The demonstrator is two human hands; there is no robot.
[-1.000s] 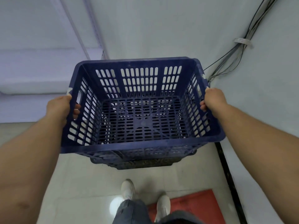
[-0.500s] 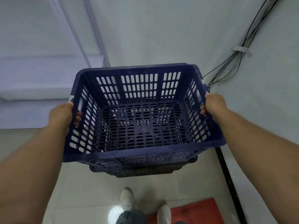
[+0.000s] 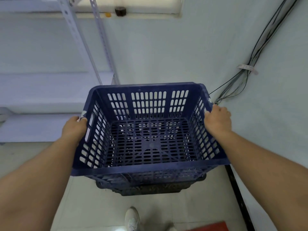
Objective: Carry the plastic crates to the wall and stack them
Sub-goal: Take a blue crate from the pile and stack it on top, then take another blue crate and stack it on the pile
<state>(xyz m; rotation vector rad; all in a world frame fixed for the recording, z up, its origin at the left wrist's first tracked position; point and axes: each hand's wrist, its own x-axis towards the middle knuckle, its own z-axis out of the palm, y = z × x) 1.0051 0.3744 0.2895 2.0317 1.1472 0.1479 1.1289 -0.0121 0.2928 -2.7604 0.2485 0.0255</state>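
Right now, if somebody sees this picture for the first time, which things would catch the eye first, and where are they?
The dark blue slotted plastic crate fills the centre, empty, with another dark crate showing under it. The left hand and right hand grip its two side rims. A bundle of black cables runs down the pale wall at upper right, and a perforated white metal shelf post stands at upper left.

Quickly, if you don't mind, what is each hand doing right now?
Left hand: closed on the left rim of the blue crate.
Right hand: closed on the crate's right rim.
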